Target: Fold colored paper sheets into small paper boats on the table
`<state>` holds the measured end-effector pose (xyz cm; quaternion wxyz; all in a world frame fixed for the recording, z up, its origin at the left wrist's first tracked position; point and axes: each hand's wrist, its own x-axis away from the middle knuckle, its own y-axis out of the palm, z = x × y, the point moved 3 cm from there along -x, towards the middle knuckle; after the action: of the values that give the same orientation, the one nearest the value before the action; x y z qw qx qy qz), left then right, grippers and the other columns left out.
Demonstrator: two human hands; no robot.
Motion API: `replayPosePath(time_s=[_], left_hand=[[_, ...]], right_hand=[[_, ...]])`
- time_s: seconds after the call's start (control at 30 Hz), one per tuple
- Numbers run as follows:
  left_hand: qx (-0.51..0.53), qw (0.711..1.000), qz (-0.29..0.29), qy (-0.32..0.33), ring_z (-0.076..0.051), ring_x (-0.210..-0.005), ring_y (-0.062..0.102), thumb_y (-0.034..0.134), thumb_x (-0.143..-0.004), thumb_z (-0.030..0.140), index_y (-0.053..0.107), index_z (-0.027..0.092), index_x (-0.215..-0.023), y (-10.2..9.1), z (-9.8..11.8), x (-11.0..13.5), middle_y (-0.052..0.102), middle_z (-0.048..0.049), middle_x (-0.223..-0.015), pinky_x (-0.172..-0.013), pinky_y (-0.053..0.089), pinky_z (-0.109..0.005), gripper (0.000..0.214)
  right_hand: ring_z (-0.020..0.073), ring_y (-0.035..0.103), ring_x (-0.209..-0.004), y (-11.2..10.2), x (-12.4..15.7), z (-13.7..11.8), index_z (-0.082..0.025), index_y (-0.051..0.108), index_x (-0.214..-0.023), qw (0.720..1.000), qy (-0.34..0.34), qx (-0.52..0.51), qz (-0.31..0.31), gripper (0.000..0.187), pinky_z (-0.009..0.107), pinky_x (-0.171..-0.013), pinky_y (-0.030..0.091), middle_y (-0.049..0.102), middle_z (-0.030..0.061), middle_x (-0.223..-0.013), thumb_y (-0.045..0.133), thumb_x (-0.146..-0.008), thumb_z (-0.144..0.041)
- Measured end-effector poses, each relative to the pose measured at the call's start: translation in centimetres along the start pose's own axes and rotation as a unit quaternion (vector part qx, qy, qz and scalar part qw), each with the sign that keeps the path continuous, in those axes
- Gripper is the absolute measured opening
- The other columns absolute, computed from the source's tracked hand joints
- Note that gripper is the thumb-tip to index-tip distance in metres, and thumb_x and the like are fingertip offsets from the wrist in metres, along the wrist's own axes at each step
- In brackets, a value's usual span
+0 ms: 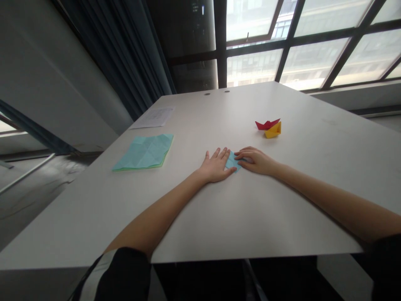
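A small folded piece of light blue paper (pixel 232 161) lies on the white table (pixel 238 209) between my hands. My left hand (pixel 216 165) rests flat on the table with fingers stretched out, its fingertips covering the paper's left edge. My right hand (pixel 255 161) lies on the paper's right side, fingers pressed down on it. Most of the paper is hidden under the two hands.
A stack of light green and blue paper sheets (pixel 144 152) lies to the left. A printed white sheet (pixel 154 117) sits further back. A red paper boat (pixel 267 124) and a yellow folded paper boat (pixel 273 130) stand behind my right hand. Windows run behind the table.
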<state>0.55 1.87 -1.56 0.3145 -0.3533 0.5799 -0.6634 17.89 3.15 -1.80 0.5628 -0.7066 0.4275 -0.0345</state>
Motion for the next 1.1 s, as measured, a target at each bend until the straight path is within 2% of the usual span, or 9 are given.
replayPosePath(time_s=[0.23, 0.63, 0.9, 1.1], left_hand=[[0.009, 1.000, 0.020, -0.011, -0.030, -0.136, 0.006, 0.013, -0.080, 0.068, 0.007, 0.012, -0.142, 0.33, 0.07, 0.08, 0.007, -0.0112, -0.149, -0.103, 0.008, -0.061, 0.084], [0.018, 1.000, 0.017, -0.013, -0.032, -0.135, 0.008, 0.017, -0.078, 0.071, 0.011, 0.019, -0.142, -0.12, -0.13, 0.24, 0.008, -0.0097, -0.149, -0.101, 0.009, -0.063, 0.083], [0.016, 1.000, 0.013, -0.018, -0.032, -0.136, 0.006, 0.015, -0.077, 0.072, 0.009, 0.019, -0.142, 0.01, -0.13, 0.40, 0.006, -0.0090, -0.149, -0.101, 0.010, -0.062, 0.085], [0.032, 0.999, -0.001, -0.011, -0.032, -0.136, 0.004, 0.018, -0.077, 0.072, 0.006, 0.018, -0.142, -0.02, -0.34, 0.29, 0.005, -0.0094, -0.150, -0.102, 0.008, -0.061, 0.085]], right_hand=[[0.0210, 0.057, -0.094, -0.15, -0.03, -0.35, -0.021, 0.066, -0.098, 1.000, -0.008, 0.013, 0.010, 0.023, 0.038, -0.087, 0.045, 0.063, 0.0089, -0.100, 0.052, -0.081, -0.028], [0.0208, 0.058, -0.089, -0.34, -0.13, -0.55, -0.021, 0.065, -0.098, 1.000, -0.009, 0.009, 0.002, 0.023, 0.037, -0.084, 0.045, 0.065, 0.0078, -0.092, 0.052, -0.081, -0.027], [0.0178, 0.060, -0.085, -0.33, -0.30, 0.18, -0.021, 0.065, -0.093, 0.999, 0.031, -0.022, 0.028, 0.025, 0.033, -0.081, 0.047, 0.068, 0.0044, -0.088, 0.044, -0.082, -0.014], [0.0180, 0.060, -0.086, -0.24, -0.25, 0.19, -0.021, 0.065, -0.092, 1.000, -0.001, -0.007, 0.021, 0.027, 0.034, -0.083, 0.045, 0.068, 0.0042, -0.090, 0.043, -0.081, -0.011]])
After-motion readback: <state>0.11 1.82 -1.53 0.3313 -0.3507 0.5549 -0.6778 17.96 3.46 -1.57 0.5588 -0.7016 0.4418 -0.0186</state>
